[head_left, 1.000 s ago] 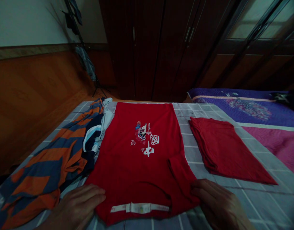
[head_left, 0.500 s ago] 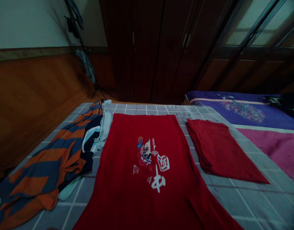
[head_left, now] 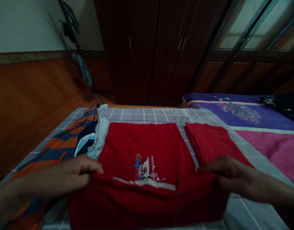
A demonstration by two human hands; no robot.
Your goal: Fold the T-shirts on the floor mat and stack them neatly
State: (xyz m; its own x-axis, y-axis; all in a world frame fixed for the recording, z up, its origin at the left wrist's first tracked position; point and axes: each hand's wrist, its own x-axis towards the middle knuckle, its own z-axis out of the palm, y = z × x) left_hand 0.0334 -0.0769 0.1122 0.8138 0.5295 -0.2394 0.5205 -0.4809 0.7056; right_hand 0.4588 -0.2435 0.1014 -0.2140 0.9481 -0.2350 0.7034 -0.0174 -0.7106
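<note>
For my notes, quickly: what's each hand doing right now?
Left hand: closed, holding the edge of the red T-shirt.
Right hand: closed, holding the other side of the red T-shirt.

Dim room, light coming mainly through the glass-paned doors [head_left: 243, 27]. White wall [head_left: 24, 27] above wood panelling [head_left: 29, 105]; wooden floor [head_left: 118, 104]. Dark wardrobe [head_left: 142, 51] ahead. Clothes hang on a tripod stand [head_left: 76, 54] in the corner. Purple-quilted bed [head_left: 243, 110] at right.
</note>
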